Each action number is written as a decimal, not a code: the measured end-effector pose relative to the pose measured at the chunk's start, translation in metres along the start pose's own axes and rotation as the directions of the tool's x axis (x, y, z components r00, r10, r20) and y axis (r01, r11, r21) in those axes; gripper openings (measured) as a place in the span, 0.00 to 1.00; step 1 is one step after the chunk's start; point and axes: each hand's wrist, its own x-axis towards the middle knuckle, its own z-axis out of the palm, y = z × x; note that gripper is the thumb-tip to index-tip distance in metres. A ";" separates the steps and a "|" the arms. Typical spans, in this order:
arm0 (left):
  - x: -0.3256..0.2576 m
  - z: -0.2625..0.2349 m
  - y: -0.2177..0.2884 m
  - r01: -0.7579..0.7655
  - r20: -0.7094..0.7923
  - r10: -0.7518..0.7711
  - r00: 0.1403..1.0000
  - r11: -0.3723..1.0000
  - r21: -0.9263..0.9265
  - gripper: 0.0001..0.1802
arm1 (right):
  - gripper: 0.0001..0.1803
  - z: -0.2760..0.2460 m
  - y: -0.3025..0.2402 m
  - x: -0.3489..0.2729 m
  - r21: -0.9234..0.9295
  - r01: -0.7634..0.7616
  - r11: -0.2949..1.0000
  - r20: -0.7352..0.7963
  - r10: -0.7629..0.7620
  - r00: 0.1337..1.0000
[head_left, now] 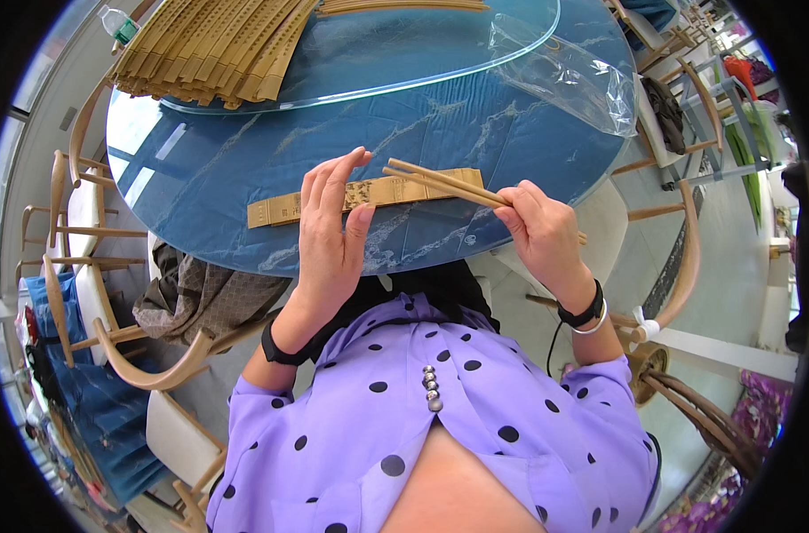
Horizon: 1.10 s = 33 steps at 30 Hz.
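My right hand (546, 233) grips a pair of wooden chopsticks (442, 182) near one end, and their other ends point left, slightly spread. Beneath them, a few brown paper chopstick sleeves (275, 211) lie roughly in line on the blue marbled table (404, 133). My left hand (330, 231) hovers over these sleeves, fingers extended and thumb apart, with nothing in it. It partly hides the printed middle of the sleeves. Whether the hand touches them I cannot tell.
A large fanned stack of brown paper sleeves (218, 53) covers the far left of the glass turntable (404, 82). More chopsticks (404, 5) lie at its far side. A clear plastic bag (573, 80) rests at the right. Chairs (689, 258) stand around the table.
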 end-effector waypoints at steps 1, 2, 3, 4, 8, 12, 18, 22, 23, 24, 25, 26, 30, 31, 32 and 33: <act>0.004 -0.001 0.003 -0.028 0.005 0.027 1.000 0.970 0.242 0.30 | 0.10 -0.002 0.005 0.001 0.017 -0.081 0.997 -0.042 0.082 0.996; 0.006 0.003 0.002 -0.075 0.063 0.057 0.996 0.937 0.342 0.30 | 0.13 -0.001 0.010 0.001 0.091 -0.196 0.976 -0.081 0.203 0.976; 0.007 0.007 0.001 -0.127 0.122 0.082 0.989 0.892 0.434 0.30 | 0.13 -0.003 0.012 0.003 0.105 -0.239 0.965 -0.043 0.244 0.969; 0.009 0.010 0.000 -0.180 0.180 0.098 0.979 0.833 0.523 0.30 | 0.13 -0.006 0.011 0.007 0.121 -0.276 0.953 -0.005 0.279 0.960; 0.010 0.020 -0.011 -0.172 0.200 0.086 0.976 0.868 0.466 0.24 | 0.15 -0.010 0.002 0.017 0.276 -0.489 0.828 0.244 0.432 0.868; 0.008 0.018 -0.013 -0.139 0.159 0.085 0.984 0.919 0.369 0.21 | 0.15 -0.004 0.001 0.024 0.421 -0.592 0.687 0.376 0.462 0.803; 0.003 0.011 -0.005 -0.124 0.119 0.090 0.989 0.941 0.316 0.24 | 0.16 0.016 0.004 0.023 0.656 -0.541 0.526 0.407 0.357 0.841; 0.000 0.011 -0.012 -0.178 0.169 0.129 0.977 0.932 0.317 0.28 | 0.14 0.017 0.000 0.024 0.680 -0.580 0.448 0.471 0.339 0.814; -0.001 0.011 -0.013 -0.197 0.184 0.144 0.972 0.929 0.312 0.30 | 0.14 0.018 -0.002 0.024 0.686 -0.589 0.426 0.482 0.340 0.807; -0.001 0.013 -0.008 -0.190 0.168 0.145 0.975 0.938 0.290 0.31 | 0.13 0.018 -0.004 0.024 0.691 -0.598 0.405 0.493 0.342 0.800; 0.000 0.017 0.001 -0.182 0.152 0.144 0.978 0.946 0.268 0.33 | 0.13 0.019 -0.006 0.024 0.696 -0.608 0.383 0.505 0.342 0.793; 0.000 0.020 0.007 -0.173 0.136 0.143 0.980 0.954 0.246 0.35 | 0.13 0.016 -0.009 0.025 0.688 -0.630 0.359 0.537 0.332 0.776; 0.005 0.029 0.002 -0.330 0.278 0.266 0.923 0.918 0.219 0.37 | 0.11 0.007 -0.017 0.027 0.669 -0.682 0.295 0.604 0.319 0.731; 0.004 0.030 0.000 -0.329 0.301 0.260 0.918 0.922 0.206 0.37 | 0.11 0.007 -0.018 0.026 0.669 -0.685 0.288 0.604 0.326 0.727; 0.003 0.030 -0.003 -0.327 0.323 0.254 0.911 0.925 0.193 0.37 | 0.11 0.007 -0.016 0.026 0.670 -0.682 0.295 0.606 0.314 0.731; 0.002 0.030 -0.004 -0.325 0.346 0.249 0.905 0.928 0.180 0.37 | 0.11 0.007 -0.013 0.025 0.670 -0.679 0.302 0.608 0.302 0.734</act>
